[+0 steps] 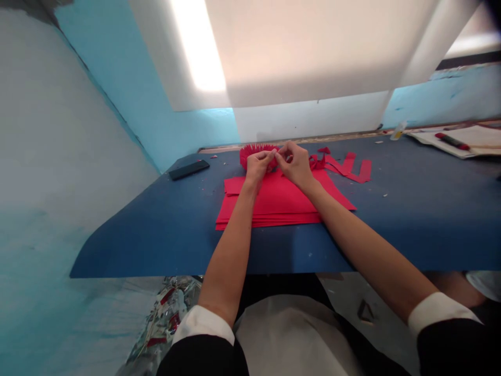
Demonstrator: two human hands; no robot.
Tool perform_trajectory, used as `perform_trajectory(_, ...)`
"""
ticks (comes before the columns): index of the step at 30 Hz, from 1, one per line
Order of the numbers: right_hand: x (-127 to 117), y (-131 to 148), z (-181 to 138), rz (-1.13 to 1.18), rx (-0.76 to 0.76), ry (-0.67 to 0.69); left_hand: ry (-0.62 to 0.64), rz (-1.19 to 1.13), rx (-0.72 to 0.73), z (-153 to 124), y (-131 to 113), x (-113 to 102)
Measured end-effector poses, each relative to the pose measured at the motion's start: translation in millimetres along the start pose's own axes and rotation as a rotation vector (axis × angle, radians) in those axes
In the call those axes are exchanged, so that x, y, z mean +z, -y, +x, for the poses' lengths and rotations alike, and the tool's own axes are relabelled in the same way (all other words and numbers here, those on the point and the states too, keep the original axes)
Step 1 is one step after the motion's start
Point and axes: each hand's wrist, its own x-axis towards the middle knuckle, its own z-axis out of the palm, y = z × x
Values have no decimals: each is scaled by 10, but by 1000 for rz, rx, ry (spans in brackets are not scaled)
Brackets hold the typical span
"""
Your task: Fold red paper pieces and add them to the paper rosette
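Both of my hands meet over the far edge of a stack of red paper sheets (pixel 285 201), fingertips pinched almost together. Red paper shows under and between the fingers, but the exact piece is mostly hidden. My left hand (pixel 259 166) is closed, its thumb and fingers pressed at the side of a fringed red paper piece (pixel 250 152) with many thin points. Closed in a pinch, my right hand (pixel 295 164) touches the same spot from the right. Curled red paper scraps (pixel 318 161) lie just beyond the right hand.
Cut red paper strips (pixel 358 171) lie to the right on the blue tabletop (pixel 156 230). A black phone (pixel 190 170) rests at the left. Farther right are a small clear bottle (pixel 398 130), a notebook (pixel 479 138) and a red-and-black marker (pixel 452 141). Litter (pixel 168 313) covers the floor below.
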Motion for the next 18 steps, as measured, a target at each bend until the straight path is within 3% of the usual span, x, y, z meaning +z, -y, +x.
perform_trajectory(10, 51, -58, 63, 188, 235, 21, 3, 24, 21, 14, -13, 14)
perform_trajectory(14, 57, -98, 65, 331, 392, 113, -52, 15, 11, -16, -56, 44)
perform_trajectory(18, 52, -141, 79, 353, 390, 87, -67, 30, 45, -1, -38, 37)
